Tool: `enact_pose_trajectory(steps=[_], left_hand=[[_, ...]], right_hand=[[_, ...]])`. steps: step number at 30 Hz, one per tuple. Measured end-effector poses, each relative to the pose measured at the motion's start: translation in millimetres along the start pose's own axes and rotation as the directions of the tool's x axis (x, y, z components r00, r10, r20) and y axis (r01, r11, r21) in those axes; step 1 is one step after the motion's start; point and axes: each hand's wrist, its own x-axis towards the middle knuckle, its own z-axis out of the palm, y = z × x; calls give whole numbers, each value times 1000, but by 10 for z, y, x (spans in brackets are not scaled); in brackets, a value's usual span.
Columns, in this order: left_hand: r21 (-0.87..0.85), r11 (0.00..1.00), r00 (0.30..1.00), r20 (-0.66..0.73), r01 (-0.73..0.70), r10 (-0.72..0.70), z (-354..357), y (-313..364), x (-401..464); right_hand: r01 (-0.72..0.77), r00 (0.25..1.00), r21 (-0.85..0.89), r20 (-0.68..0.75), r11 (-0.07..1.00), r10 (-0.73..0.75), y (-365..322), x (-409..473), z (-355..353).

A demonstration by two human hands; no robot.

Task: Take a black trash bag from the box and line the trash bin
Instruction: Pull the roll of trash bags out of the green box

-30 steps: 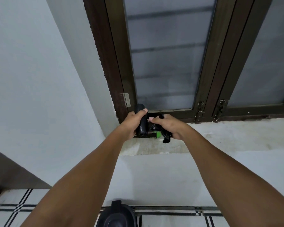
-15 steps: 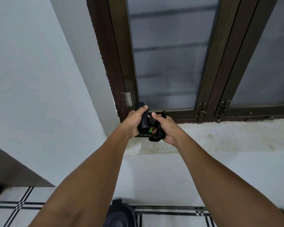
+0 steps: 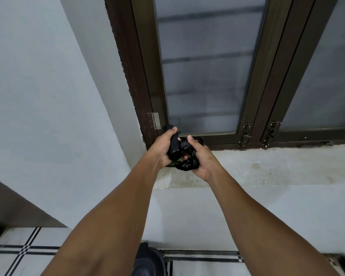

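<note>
My left hand [image 3: 161,148] grips a black roll of trash bags [image 3: 173,144], held upright over the window sill. My right hand [image 3: 200,156] is closed on a crumpled black trash bag [image 3: 189,162] that hangs from the roll. Under both hands a sliver of the box [image 3: 172,164] shows, dark with a green patch; most of it is hidden. The black trash bin [image 3: 148,261] stands on the floor at the bottom edge, partly behind my left forearm.
A concrete window sill [image 3: 267,166] runs to the right below a dark-framed window [image 3: 203,76] with latches. A pale wall stands on the left. The floor below has white tiles with black lines [image 3: 24,250].
My right hand has gathered more of the loose bag into its palm and closed in against the roll. Both hands have shifted slightly; the box's green patch is now nearly covered.
</note>
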Motion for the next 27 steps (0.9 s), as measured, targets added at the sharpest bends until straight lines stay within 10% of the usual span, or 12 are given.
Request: enact_pose_trajectory(steps=[7, 15, 27], left_hand=[[-326, 945, 996, -90, -23, -7, -143, 42, 28], [-16, 995, 976, -194, -102, 97, -273, 12, 107], [181, 982, 997, -49, -55, 65, -46, -158, 193]], right_hand=[[-14, 1000, 350, 7, 937, 13, -193, 112, -112], [2, 982, -519, -159, 854, -99, -426, 263, -325], [-179, 946, -768, -306, 615, -107, -486, 233, -618]])
